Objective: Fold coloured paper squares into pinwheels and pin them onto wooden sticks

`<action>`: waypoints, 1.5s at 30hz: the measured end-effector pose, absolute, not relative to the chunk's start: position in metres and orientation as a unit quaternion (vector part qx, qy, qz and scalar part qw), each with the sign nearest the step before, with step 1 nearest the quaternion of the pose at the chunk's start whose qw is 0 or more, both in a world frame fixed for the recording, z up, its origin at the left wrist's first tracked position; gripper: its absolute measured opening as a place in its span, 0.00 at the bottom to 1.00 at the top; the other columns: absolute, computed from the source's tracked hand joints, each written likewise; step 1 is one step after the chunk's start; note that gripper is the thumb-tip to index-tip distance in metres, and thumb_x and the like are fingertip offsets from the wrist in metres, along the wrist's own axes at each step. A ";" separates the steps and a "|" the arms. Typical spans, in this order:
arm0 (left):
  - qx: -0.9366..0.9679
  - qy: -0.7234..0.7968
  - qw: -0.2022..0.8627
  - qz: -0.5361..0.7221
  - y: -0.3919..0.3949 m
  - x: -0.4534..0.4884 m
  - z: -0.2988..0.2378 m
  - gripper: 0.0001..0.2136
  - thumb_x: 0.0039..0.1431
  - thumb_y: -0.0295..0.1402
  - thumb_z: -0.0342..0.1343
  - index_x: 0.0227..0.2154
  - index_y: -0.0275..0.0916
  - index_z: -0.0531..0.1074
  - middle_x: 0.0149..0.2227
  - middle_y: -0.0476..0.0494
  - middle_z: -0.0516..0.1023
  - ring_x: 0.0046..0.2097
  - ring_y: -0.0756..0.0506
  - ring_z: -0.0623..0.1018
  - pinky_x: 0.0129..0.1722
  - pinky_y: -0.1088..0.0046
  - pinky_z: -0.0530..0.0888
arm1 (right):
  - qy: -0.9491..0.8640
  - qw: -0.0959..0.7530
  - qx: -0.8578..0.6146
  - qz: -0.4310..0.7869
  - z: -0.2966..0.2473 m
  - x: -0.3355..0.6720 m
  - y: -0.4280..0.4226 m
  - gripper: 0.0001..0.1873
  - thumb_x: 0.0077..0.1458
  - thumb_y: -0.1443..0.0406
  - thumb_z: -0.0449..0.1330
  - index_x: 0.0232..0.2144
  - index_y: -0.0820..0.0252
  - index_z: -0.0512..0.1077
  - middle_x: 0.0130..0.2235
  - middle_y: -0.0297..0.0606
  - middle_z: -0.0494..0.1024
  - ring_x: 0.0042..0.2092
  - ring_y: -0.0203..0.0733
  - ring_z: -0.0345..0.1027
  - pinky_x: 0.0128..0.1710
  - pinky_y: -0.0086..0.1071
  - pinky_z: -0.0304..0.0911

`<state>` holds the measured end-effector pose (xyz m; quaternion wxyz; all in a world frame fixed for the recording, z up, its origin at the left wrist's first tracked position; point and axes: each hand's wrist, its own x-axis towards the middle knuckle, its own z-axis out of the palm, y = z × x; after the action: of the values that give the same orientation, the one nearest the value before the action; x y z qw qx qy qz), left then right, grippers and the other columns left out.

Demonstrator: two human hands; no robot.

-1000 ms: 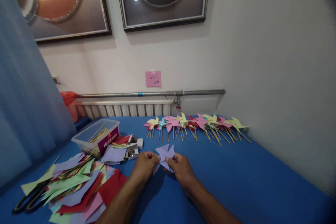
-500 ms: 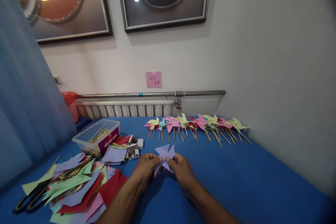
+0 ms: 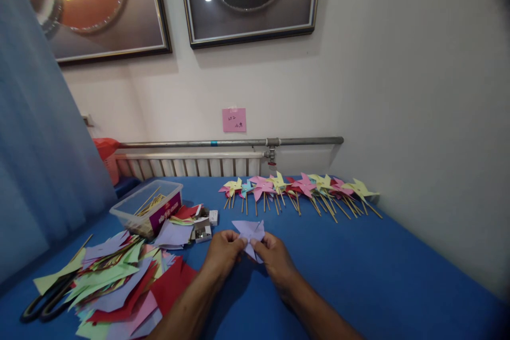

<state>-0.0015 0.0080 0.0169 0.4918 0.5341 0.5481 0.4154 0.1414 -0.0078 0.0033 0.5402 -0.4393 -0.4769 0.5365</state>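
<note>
My left hand (image 3: 223, 255) and my right hand (image 3: 274, 257) both pinch a lilac paper pinwheel piece (image 3: 249, 231) just above the blue tabletop (image 3: 358, 276). Fingertips of both hands meet at its lower middle, so its centre is hidden. A row of finished pinwheels (image 3: 298, 188) on wooden sticks lies beyond, near the wall.
A heap of cut coloured paper (image 3: 115, 287) lies at the left with black scissors (image 3: 43, 303) at its edge. A clear plastic box (image 3: 147, 207) holding sticks and a small box of pins (image 3: 201, 231) sit behind it. A radiator (image 3: 187, 164) and pipe run along the wall.
The lilac piece has been folded flatter and turned slightly; both hands stay in place, pinching closer together.
</note>
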 end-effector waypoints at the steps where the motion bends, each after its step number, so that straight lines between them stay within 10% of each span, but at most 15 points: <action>1: 0.535 0.552 0.486 0.417 0.008 -0.002 0.018 0.12 0.49 0.37 0.63 0.18 0.40 0.68 0.16 0.49 0.71 0.19 0.51 0.64 0.22 0.75 0.56 | -0.475 0.541 -0.439 0.538 0.004 0.141 -0.008 0.13 0.46 0.56 0.64 0.28 0.60 0.73 0.24 0.32 0.74 0.26 0.37 0.64 0.29 0.30 0.59; 17: 0.525 0.563 0.472 0.430 0.004 0.002 0.020 0.12 0.46 0.35 0.65 0.17 0.39 0.67 0.15 0.52 0.67 0.19 0.52 0.63 0.22 0.75 0.55 | -0.475 0.541 -0.471 0.510 0.000 0.141 -0.008 0.13 0.45 0.59 0.64 0.32 0.62 0.78 0.26 0.36 0.79 0.30 0.41 0.69 0.31 0.31 0.62; 30: 0.407 0.418 0.660 0.473 0.001 0.001 0.015 0.14 0.34 0.33 0.69 0.26 0.33 0.75 0.23 0.44 0.78 0.24 0.47 0.76 0.29 0.71 0.71 | -0.478 0.515 -0.436 0.562 0.003 0.140 -0.011 0.15 0.44 0.60 0.67 0.34 0.63 0.79 0.26 0.34 0.78 0.27 0.37 0.65 0.29 0.29 0.60; 45: 0.509 0.459 0.497 0.533 0.002 -0.011 0.031 0.12 0.41 0.34 0.67 0.32 0.36 0.78 0.28 0.46 0.79 0.29 0.47 0.76 0.32 0.73 0.71 | -0.455 0.497 -0.451 0.585 0.013 0.142 -0.021 0.15 0.45 0.59 0.63 0.35 0.62 0.77 0.29 0.35 0.79 0.33 0.41 0.72 0.37 0.34 0.66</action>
<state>-0.0110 0.0018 0.0311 0.4966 0.5088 0.4587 0.5329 0.1424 -0.0207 0.0128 0.4971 -0.4513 -0.4552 0.5848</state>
